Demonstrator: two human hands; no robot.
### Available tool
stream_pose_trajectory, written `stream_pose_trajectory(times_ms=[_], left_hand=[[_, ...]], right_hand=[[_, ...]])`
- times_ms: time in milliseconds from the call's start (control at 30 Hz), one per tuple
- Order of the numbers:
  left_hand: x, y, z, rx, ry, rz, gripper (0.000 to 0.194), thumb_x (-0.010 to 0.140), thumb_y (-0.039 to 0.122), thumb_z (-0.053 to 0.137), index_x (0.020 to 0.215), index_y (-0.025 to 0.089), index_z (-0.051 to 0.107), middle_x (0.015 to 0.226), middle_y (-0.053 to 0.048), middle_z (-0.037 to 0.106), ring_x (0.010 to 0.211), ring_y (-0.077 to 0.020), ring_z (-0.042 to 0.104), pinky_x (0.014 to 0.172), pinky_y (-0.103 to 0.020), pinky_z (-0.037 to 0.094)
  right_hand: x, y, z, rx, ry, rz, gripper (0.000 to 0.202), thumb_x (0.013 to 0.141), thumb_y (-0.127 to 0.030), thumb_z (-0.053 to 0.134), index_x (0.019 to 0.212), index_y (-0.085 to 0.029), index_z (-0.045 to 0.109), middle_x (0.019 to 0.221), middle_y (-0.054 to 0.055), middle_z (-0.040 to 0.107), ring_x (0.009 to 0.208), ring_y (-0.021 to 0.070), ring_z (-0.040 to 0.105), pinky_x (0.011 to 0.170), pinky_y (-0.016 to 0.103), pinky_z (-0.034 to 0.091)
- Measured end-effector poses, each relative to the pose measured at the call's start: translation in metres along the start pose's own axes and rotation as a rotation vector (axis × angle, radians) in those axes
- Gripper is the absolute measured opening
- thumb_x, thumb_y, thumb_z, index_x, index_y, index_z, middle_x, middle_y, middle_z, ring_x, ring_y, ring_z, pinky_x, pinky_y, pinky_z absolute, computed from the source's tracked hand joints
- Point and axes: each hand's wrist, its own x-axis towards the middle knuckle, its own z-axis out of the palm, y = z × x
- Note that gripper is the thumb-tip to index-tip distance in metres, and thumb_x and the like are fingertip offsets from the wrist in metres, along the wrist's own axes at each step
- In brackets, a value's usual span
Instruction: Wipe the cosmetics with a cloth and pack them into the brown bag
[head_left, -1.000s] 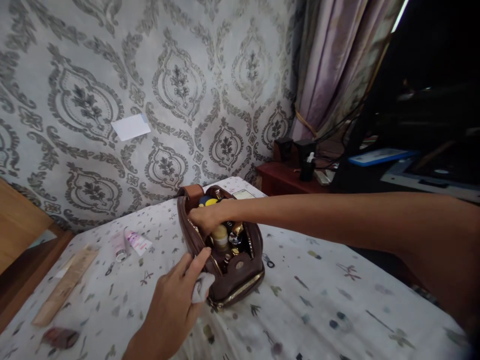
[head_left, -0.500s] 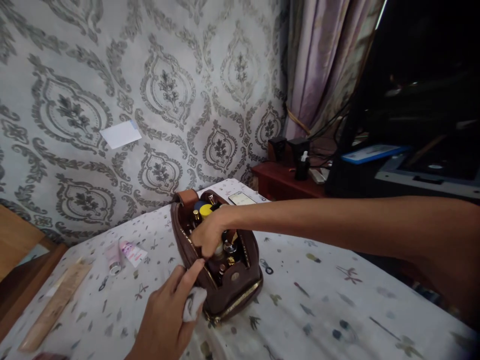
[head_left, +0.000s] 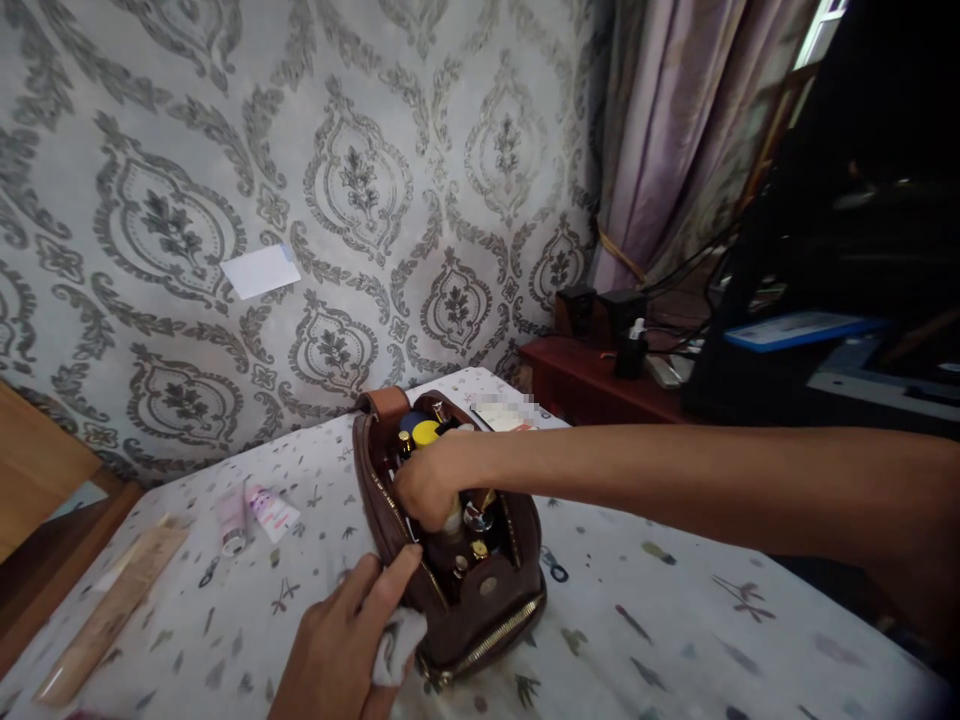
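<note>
An unzipped brown leather bag (head_left: pixel 487 605) stands on the patterned white cloth, with several bottles and a yellow-lidded jar (head_left: pixel 426 433) inside. My right hand (head_left: pixel 431 485) reaches into the bag's opening, fingers bent down near its left side; the fingertips and anything between them are hidden. A crumpled white cloth (head_left: pixel 399 645) is held in my left hand (head_left: pixel 352 630), whose index finger reaches to the bag's near left edge.
Two pink tubes (head_left: pixel 271 512) and a long beige package (head_left: pixel 112 615) lie left of the bag. Behind it is a phone (head_left: pixel 504 414). At the back right, a red-brown table (head_left: pixel 592 378) bears a black dropper bottle (head_left: pixel 631 350).
The whole view has shifted slightly, so the bag appears lower and further right. My right hand is still inside the bag, and my left hand still holds the cloth.
</note>
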Motion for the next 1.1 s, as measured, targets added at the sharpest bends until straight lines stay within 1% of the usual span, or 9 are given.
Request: stream_pose_trajectory(times_ms=[133,300,400,500,600,767,867,1033,1100], left_hand=[[0.001,0.002,0.0,-0.03,-0.011,-0.015,0.067,0.092,0.022,0.045,0.154,0.028,0.022,0.128,-0.012,0.065,0.104,-0.0236,0.07,0.076,-0.028,0.058],[0.002,0.005,-0.006,-0.058,-0.008,-0.037,0.064,0.094,0.025,0.046,0.154,0.031,0.024,0.126,-0.01,0.065,0.103,-0.0225,0.07,0.074,-0.027,0.058],[0.004,0.007,-0.011,-0.103,-0.003,-0.033,0.062,0.095,0.025,0.045,0.154,0.031,0.025,0.122,-0.01,0.066,0.1,-0.0215,0.07,0.071,-0.025,0.058],[0.005,0.007,-0.013,-0.158,0.012,-0.038,0.061,0.097,0.026,0.045,0.154,0.032,0.025,0.124,-0.009,0.066,0.103,-0.0203,0.07,0.073,-0.023,0.057],[0.006,0.003,-0.014,-0.189,0.072,-0.072,0.061,0.096,0.03,0.049,0.152,0.032,0.026,0.129,-0.008,0.065,0.109,-0.0199,0.068,0.084,-0.025,0.056],[0.006,-0.01,-0.02,-0.324,0.084,-0.305,0.042,0.095,0.036,0.052,0.135,0.025,0.05,0.117,-0.006,0.072,0.102,-0.0192,0.07,0.086,-0.026,0.055],[0.002,-0.019,-0.023,-0.387,0.034,-0.394,0.029,0.093,0.041,0.052,0.113,0.023,0.063,0.113,-0.005,0.073,0.105,-0.0211,0.069,0.089,-0.028,0.053],[-0.018,-0.035,-0.016,-0.401,-0.12,-0.541,0.031,0.094,0.048,0.045,0.094,0.023,0.063,0.086,-0.001,0.074,0.077,-0.019,0.068,0.073,-0.027,0.049],[-0.027,-0.042,-0.011,-0.37,-0.129,-0.596,0.033,0.093,0.051,0.045,0.091,0.022,0.061,0.074,0.0,0.071,0.068,-0.019,0.065,0.069,-0.028,0.047]], right_hand=[[-0.017,-0.002,-0.015,0.018,-0.103,-0.015,0.03,0.062,-0.003,0.069,0.038,-0.015,0.057,0.04,0.0,0.051,0.051,0.0137,0.049,0.054,0.027,0.036],[-0.046,-0.003,-0.04,0.119,-0.005,-0.032,0.024,0.079,-0.004,0.059,0.057,-0.013,0.066,0.05,-0.004,0.053,0.052,0.011,0.042,0.055,0.026,0.032],[-0.069,-0.003,-0.051,0.137,0.144,-0.091,0.029,0.087,-0.004,0.053,0.061,-0.012,0.063,0.056,-0.003,0.053,0.056,0.0099,0.04,0.06,0.025,0.033],[-0.094,-0.007,-0.05,0.159,0.448,-0.058,0.026,0.09,-0.006,0.049,0.068,-0.012,0.062,0.071,0.0,0.06,0.064,0.0104,0.046,0.067,0.025,0.036],[-0.117,-0.018,-0.039,0.232,0.759,0.003,0.023,0.094,-0.012,0.047,0.076,-0.014,0.062,0.082,0.002,0.063,0.071,0.0117,0.051,0.072,0.026,0.038],[-0.137,-0.053,-0.008,0.462,1.056,0.087,0.035,0.096,-0.025,0.05,0.062,-0.018,0.046,0.059,-0.004,0.045,0.055,0.0085,0.041,0.054,0.022,0.032],[-0.131,-0.083,0.02,0.691,1.08,-0.007,0.043,0.096,-0.021,0.045,0.056,-0.02,0.03,0.052,-0.008,0.029,0.045,0.0055,0.028,0.046,0.022,0.024],[-0.101,-0.131,0.071,0.815,0.836,-0.22,0.042,0.084,-0.015,0.049,0.055,-0.021,0.019,0.049,-0.008,0.023,0.045,0.0056,0.026,0.047,0.024,0.021],[-0.089,-0.143,0.086,0.829,0.791,-0.214,0.039,0.079,-0.012,0.049,0.054,-0.02,0.019,0.049,-0.008,0.022,0.045,0.0055,0.026,0.049,0.024,0.021]])
